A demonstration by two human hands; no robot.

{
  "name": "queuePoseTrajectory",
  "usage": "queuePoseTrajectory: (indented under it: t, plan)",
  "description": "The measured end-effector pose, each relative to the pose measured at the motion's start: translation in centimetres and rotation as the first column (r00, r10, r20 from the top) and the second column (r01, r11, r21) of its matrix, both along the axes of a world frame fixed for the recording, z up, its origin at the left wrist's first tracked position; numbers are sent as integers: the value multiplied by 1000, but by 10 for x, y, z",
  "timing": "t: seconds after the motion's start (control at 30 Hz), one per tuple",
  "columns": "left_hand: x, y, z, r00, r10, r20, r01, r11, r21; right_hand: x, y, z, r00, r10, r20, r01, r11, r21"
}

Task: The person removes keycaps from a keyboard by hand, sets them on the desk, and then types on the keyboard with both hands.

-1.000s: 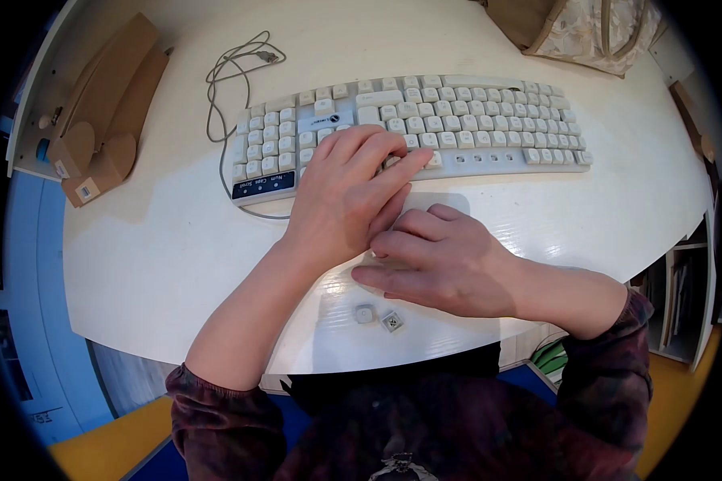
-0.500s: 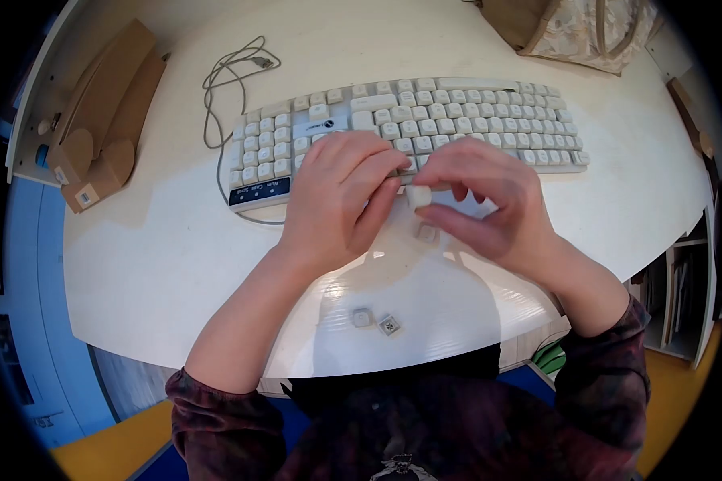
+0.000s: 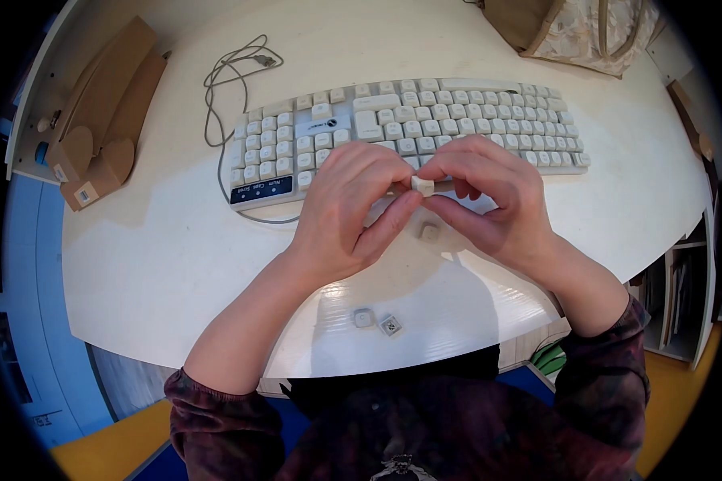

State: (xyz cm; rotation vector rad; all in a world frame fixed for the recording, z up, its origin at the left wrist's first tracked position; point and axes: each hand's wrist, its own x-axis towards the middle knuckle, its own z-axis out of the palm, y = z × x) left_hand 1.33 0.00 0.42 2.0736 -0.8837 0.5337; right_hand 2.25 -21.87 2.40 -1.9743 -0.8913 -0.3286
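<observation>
A small white keycap (image 3: 423, 186) is pinched between the thumb and forefinger of my right hand (image 3: 493, 196). From the other side, the thumb and forefinger of my left hand (image 3: 349, 208) close on the same cap. Behind my hands lies a white keyboard (image 3: 326, 126), seen upside down, and my fingers hide part of its edge. One loose keycap (image 3: 429, 232) rests on the table just below my fingertips. Closer to my body lie a keycap with its top up (image 3: 363, 318) and a keycap turned over (image 3: 390, 325), side by side.
The keyboard's grey cable (image 3: 217, 88) is coiled at the back left. Folded brown cardboard (image 3: 108, 120) stands at the table's left side. A beige bag (image 3: 573, 36) sits at the back right. The white table's (image 3: 176, 297) curved front edge runs before me.
My left hand has moved right and away from the keyboard, and its fingertips now meet the keycap in my right hand. That keycap has shifted slightly right.
</observation>
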Motion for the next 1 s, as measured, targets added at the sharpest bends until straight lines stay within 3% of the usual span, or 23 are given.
queuePoseTrajectory:
  t: [0.2, 0.33, 0.43, 0.53, 0.63, 0.7, 0.9, 1.0]
  plan:
    - [-1, 2, 0, 998, -18, -52, 14, 998, -60, 4, -1, 0, 993, 68, 101, -65, 997, -29]
    - [1, 6, 3, 995, -79, -67, 81, 997, 16, 10, -4, -2, 948, 209, 242, -177, 973, -147]
    - [1, 9, 5, 990, -116, -86, 125, 986, 107, 12, -6, -5, 948, 213, 236, -178, 971, -161]
    - [1, 9, 5, 990, -110, -86, 120, 985, 123, 12, -10, 3, 962, 215, 167, -176, 959, -223]
    - [0, 7, 6, 989, -99, -109, 109, 990, 93, 20, -21, 1, 998, -23, -54, 24, 1000, 20]
    - [-2, 4, 6, 993, -71, -94, 80, 993, 93, 31, -27, 6, 974, -124, -187, 142, 987, 82]
    - [-3, -1, 2, 992, -80, 96, 58, 975, 216, 34, -31, 13, 859, -184, -477, 154, 983, -101]
    - [-4, -1, 2, 988, -86, 127, 49, 963, 265, 36, -33, 14, 883, -169, -438, 94, 977, -189]
